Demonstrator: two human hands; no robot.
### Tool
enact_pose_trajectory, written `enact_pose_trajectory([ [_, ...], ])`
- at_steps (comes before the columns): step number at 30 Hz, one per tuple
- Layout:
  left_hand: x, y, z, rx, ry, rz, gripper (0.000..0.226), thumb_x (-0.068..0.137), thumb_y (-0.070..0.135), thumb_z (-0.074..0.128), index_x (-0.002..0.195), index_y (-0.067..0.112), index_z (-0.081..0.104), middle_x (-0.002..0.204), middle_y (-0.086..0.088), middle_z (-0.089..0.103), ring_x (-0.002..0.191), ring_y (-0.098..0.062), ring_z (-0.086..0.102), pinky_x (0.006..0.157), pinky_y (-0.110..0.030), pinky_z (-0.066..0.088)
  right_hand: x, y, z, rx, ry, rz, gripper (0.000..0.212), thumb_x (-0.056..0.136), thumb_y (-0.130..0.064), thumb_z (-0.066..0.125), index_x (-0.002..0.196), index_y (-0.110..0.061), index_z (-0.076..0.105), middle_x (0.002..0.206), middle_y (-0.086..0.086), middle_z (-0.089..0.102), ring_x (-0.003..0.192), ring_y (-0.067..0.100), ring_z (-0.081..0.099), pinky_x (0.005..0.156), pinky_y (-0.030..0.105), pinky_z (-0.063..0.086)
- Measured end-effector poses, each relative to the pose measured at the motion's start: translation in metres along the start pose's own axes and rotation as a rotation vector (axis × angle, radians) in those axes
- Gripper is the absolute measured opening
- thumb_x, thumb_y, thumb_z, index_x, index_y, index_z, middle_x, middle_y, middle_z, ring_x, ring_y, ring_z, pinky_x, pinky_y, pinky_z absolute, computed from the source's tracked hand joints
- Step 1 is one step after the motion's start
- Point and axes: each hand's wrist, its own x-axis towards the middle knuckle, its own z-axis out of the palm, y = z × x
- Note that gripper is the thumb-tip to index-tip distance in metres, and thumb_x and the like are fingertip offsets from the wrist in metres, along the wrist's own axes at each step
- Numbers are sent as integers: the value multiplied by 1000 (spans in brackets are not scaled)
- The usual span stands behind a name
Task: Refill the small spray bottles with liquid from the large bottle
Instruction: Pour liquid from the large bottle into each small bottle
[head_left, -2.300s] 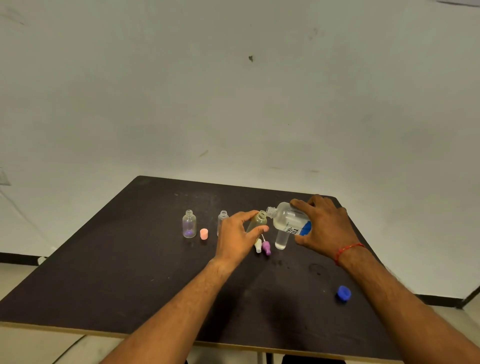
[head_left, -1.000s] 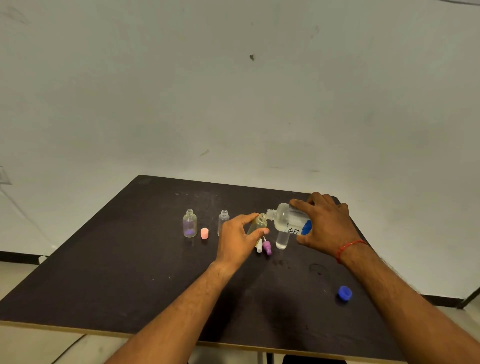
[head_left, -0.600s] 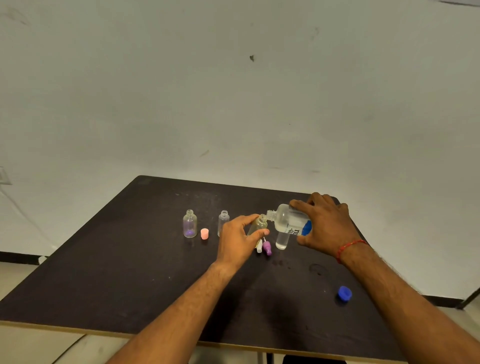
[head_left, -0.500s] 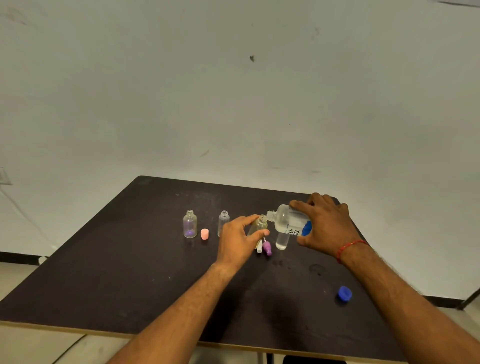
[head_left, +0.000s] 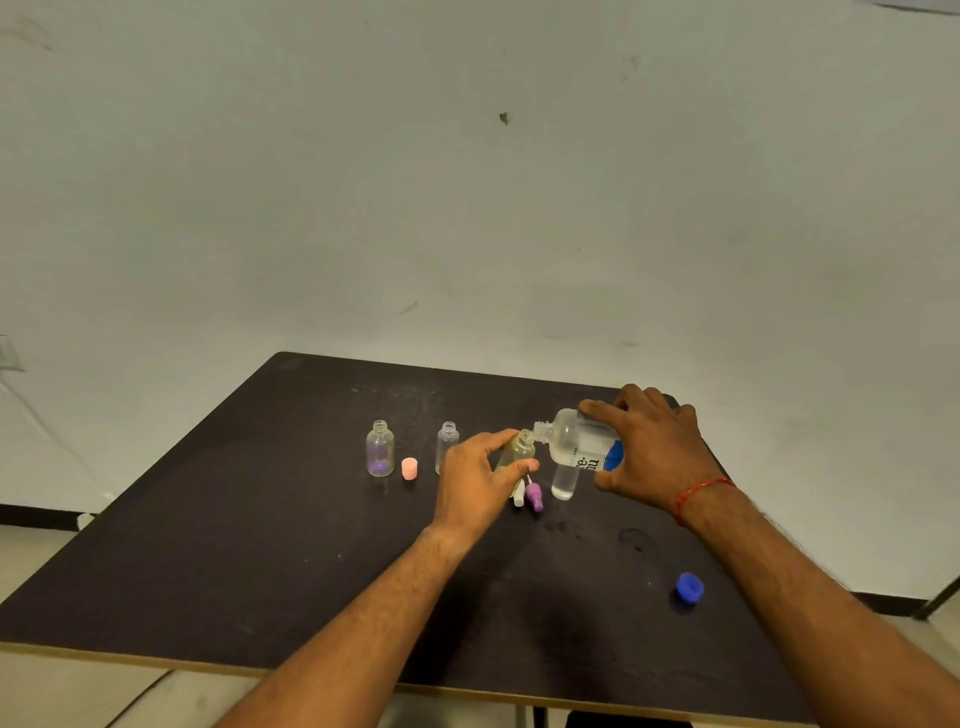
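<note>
Left hand (head_left: 475, 480): we had it wrapped around a small yellowish bottle (head_left: 514, 452) at frame centre, thumb and fingers closed on its body, bottle tilted slightly right.
Right hand (head_left: 655, 449): we gripped the large bottle (head_left: 574, 441) from above, right of centre, fingers clamped on its body. Red thread (head_left: 698, 491) on the wrist.
Large bottle: tipped nearly flat, open neck pointing left, mouth right at the small bottle's mouth. Clear, blue on its label. We couldn't tell if liquid was flowing.
Other small bottles: two stood upright and uncapped left of centre, one with a purple tint at the base (head_left: 380, 449), one clear (head_left: 447, 444) just behind our left hand.
Clear tube (head_left: 564, 480): upright under the large bottle, between the hands; too blurred to say what it was.
Pink cap (head_left: 409, 468): on the table (head_left: 208, 519) between the two standing bottles.
Purple part (head_left: 535, 496) and white part (head_left: 518, 496): lying side by side just below the held small bottle.
Blue cap (head_left: 689, 587): lower right of frame, well apart from the rest.
</note>
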Motion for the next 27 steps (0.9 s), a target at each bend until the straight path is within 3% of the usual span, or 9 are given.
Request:
enact_pose_trajectory([
  [27, 0, -5, 2, 6, -3, -2, 49, 80, 35, 82, 125, 20, 70, 120, 5, 71, 101, 1, 61, 80, -2, 45, 0, 1, 0, 1, -1, -9, 83, 71, -58, 70, 144, -41, 34, 120, -3, 43, 114, 16, 40, 97, 45, 40],
])
